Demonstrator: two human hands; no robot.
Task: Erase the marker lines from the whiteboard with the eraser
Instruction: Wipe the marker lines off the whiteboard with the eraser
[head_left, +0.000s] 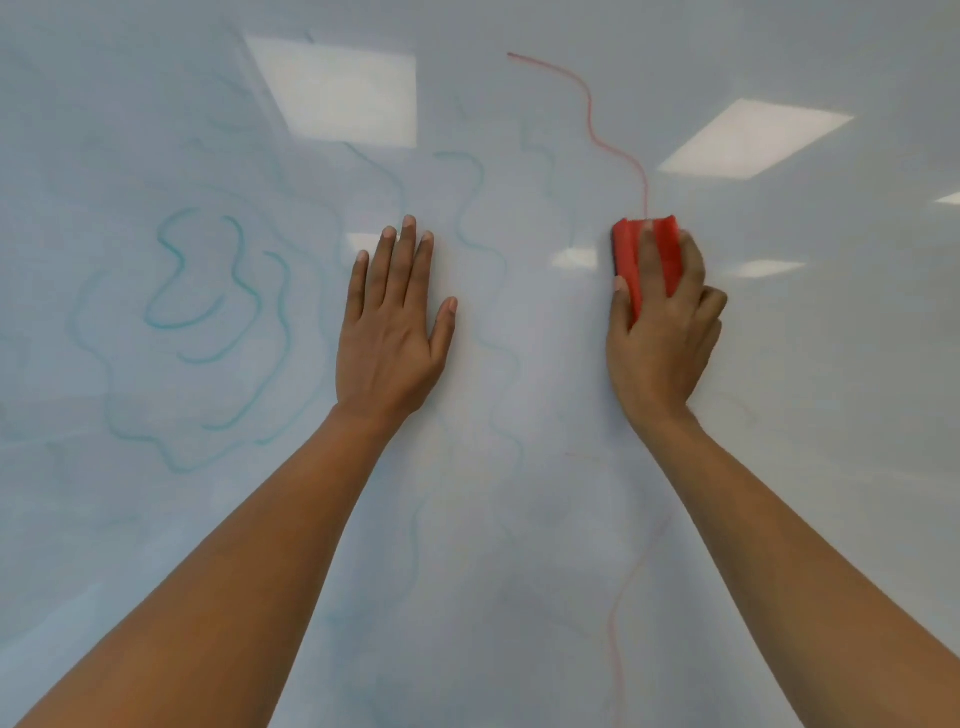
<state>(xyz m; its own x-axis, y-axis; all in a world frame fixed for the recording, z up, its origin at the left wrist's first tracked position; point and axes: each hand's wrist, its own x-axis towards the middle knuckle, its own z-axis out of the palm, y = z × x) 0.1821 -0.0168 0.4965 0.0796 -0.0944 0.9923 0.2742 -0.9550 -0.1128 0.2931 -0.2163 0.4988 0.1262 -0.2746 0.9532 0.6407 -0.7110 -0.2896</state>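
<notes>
The right hand (662, 332) is clamped on the red eraser (647, 260), pressed to the whiteboard (519, 364) at the lower end of a red line (589, 114). The left hand (392, 332) lies flat, fingers spread, well left of it.

We cannot see the whiteboard's (519, 338) edges; it runs past every side of the frame. Our right hand (662, 332) covers much of the eraser (631, 254), hiding its lower end. The red line (589, 111) disappears behind the eraser. Both forearms are cut off at the bottom edge. The teal lines (171, 291) look faint and smeared.
</notes>
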